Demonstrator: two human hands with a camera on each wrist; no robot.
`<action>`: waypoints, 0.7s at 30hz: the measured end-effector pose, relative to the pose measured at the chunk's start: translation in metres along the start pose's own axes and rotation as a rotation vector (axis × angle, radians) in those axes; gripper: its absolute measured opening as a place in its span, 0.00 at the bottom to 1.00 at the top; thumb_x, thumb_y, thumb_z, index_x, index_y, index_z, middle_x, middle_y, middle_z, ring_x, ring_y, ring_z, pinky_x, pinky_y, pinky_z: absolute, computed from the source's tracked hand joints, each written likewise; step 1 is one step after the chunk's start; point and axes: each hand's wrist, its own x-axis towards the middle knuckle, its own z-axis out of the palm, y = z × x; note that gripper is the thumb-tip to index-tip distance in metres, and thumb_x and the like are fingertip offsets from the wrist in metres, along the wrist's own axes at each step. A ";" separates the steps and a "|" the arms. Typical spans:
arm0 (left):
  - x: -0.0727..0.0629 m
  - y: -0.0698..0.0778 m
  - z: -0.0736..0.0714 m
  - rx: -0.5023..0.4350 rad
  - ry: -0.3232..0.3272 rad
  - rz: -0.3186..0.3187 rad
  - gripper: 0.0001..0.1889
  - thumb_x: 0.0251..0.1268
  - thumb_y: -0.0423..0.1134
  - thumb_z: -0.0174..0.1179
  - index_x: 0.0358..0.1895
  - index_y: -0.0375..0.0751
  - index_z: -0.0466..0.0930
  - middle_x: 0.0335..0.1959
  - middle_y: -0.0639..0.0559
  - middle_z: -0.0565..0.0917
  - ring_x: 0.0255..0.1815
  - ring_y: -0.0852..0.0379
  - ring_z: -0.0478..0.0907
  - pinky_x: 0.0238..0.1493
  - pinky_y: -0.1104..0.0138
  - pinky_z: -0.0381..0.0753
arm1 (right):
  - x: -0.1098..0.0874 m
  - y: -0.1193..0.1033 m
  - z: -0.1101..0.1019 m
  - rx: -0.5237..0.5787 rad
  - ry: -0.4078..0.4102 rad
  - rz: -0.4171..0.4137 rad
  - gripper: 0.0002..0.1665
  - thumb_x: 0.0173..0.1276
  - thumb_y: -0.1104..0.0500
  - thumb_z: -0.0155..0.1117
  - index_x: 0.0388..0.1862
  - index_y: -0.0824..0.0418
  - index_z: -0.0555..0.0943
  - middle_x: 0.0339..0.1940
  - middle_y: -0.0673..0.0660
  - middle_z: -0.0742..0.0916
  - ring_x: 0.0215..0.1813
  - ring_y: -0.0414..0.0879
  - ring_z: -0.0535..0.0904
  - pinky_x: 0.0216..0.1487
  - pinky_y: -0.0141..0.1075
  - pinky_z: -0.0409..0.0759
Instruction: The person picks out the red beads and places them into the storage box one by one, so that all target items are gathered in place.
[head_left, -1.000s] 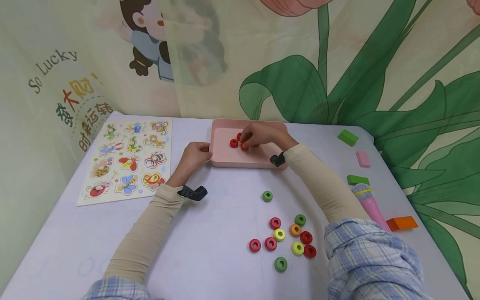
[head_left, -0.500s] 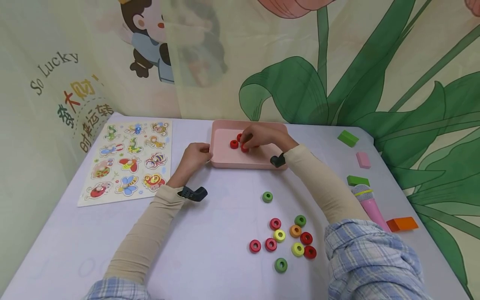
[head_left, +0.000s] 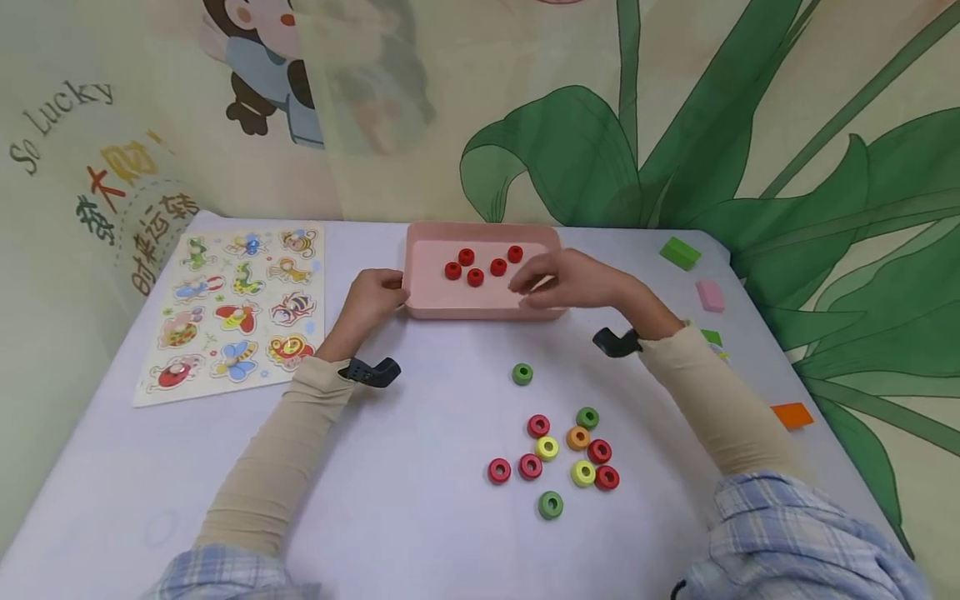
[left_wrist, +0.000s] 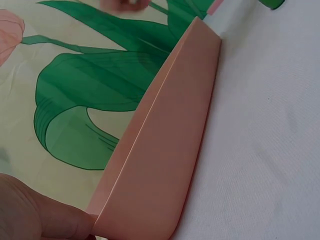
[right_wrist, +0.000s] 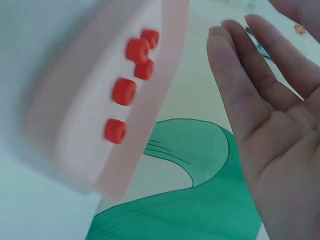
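Observation:
A shallow pink tray (head_left: 427, 300) stands at the back of the table, holding several red ring beads (head_left: 476, 277). My left hand (head_left: 371, 302) pinches the tray's left side; in the left wrist view a finger (left_wrist: 65, 220) lies at the end of the tray wall (left_wrist: 155, 145). Over the tray's right part, my right hand (head_left: 573, 279) holds nothing. Its fingers (right_wrist: 225, 75) are extended and apart from the beads in the right wrist view. Loose ring beads in red, yellow, orange and green (head_left: 522, 374) lie on the table between my forearms.
A board with insect pictures (head_left: 240, 308) lies at the left. Along the right edge are a green block (head_left: 680, 253), a pink block (head_left: 710, 296) and an orange block (head_left: 792, 416). My right sleeve hides other things there. A printed curtain hangs behind the table.
My right hand has let go of a red bead in the tray and moved right, uncovering the beads there. My left hand stays at the tray. The head view has shifted slightly.

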 end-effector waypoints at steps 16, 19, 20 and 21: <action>0.001 0.005 -0.002 -0.003 -0.019 -0.021 0.23 0.69 0.31 0.53 0.65 0.24 0.70 0.56 0.32 0.78 0.54 0.43 0.76 0.56 0.57 0.76 | -0.191 0.007 0.102 0.221 0.082 0.200 0.18 0.65 0.55 0.71 0.52 0.57 0.83 0.49 0.51 0.84 0.53 0.45 0.79 0.52 0.35 0.80; 0.001 0.006 -0.002 0.007 -0.026 -0.037 0.23 0.70 0.31 0.52 0.66 0.25 0.70 0.57 0.33 0.77 0.54 0.44 0.76 0.56 0.58 0.76 | -0.205 0.002 0.119 0.215 0.109 0.229 0.16 0.64 0.54 0.72 0.50 0.54 0.84 0.47 0.48 0.85 0.50 0.44 0.80 0.51 0.34 0.80; 0.003 0.006 -0.002 0.010 -0.027 -0.038 0.23 0.70 0.31 0.53 0.66 0.25 0.70 0.57 0.33 0.77 0.54 0.44 0.76 0.56 0.58 0.76 | -0.208 0.001 0.123 0.210 0.119 0.236 0.16 0.63 0.54 0.72 0.49 0.54 0.84 0.46 0.47 0.84 0.50 0.44 0.80 0.50 0.34 0.80; 0.004 0.007 -0.002 0.008 -0.027 -0.035 0.23 0.70 0.31 0.53 0.66 0.25 0.70 0.57 0.33 0.77 0.54 0.44 0.76 0.55 0.58 0.76 | -0.211 0.000 0.126 0.203 0.132 0.240 0.15 0.63 0.55 0.73 0.49 0.53 0.85 0.45 0.47 0.84 0.49 0.44 0.80 0.50 0.34 0.80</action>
